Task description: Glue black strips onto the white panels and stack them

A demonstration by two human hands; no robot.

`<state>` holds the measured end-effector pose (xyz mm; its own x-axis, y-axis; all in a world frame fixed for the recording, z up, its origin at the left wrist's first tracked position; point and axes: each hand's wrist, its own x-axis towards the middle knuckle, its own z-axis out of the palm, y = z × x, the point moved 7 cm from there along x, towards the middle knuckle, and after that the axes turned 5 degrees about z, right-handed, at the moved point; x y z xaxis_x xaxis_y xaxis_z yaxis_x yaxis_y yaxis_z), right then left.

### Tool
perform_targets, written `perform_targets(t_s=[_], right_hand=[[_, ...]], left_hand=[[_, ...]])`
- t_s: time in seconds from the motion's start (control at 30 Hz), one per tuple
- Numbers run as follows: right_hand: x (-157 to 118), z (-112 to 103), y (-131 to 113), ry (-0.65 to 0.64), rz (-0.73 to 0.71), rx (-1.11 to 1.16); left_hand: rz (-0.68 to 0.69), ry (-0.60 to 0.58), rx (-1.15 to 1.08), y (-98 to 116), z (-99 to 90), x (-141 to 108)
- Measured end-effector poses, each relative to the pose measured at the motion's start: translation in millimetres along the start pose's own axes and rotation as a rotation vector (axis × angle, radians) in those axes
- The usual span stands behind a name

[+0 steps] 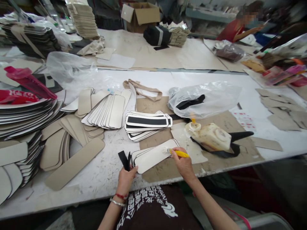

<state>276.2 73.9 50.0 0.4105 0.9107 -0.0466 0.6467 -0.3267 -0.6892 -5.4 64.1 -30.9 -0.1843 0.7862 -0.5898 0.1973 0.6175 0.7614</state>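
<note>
My right hand (183, 164) grips a small brush (178, 153) with a yellow handle. Its pale bristles rest on the top one of several white rounded panels (153, 156), fanned out near the table's front edge. Black strips (123, 160) stick up from my left hand (126, 179), which is closed around them, its thumb at the panel's left end. Just behind lies a stack of white panels (129, 126) with a black strip (147, 120) along the top one. To the right, a stained, glue-smeared plastic container (216, 137) lies on its side, with something yellow at its mouth.
Fanned panels (116, 111) and beige pieces (76, 163) cover the left of the table, beside a tall curved stack (26, 118). A clear plastic bag (213, 97) holds black material behind the container. Across the table, a person in a red top (230, 30) sits at the far right.
</note>
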Motion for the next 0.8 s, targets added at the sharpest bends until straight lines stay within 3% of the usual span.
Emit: perform_targets(t_s=[0.13, 0.27, 0.37, 0.43, 0.6, 0.7, 0.8], right_hand=[[3, -22, -10, 0.124, -0.243, -0.084], [-12, -5, -21, 0.068, -0.387, -0.225], [-27, 11, -33, -0.052, -0.408, -0.210], [-31, 9, -40, -0.080, -0.413, -0.126], [-21, -5, -33, 0.030, -0.405, -0.205], [-26, 11, -35, -0.024, -0.369, -0.219], [-47, 37, -58, -0.189, -0.339, -0.026]], left_hand=[[-0.002, -0.019, 0.016, -2, 2.3, 1], [-0.027, -0.016, 0.037, -6, 3.1, 2], [-0.036, -0.015, 0.031, -6, 2.8, 2], [-0.041, -0.009, 0.032, -4, 1.9, 1], [-0.044, -0.004, 0.045, 0, 1.0, -1], [-0.037, -0.013, 0.036, 0, 2.3, -1], [-0.038, -0.022, 0.032, -1, 3.5, 0]])
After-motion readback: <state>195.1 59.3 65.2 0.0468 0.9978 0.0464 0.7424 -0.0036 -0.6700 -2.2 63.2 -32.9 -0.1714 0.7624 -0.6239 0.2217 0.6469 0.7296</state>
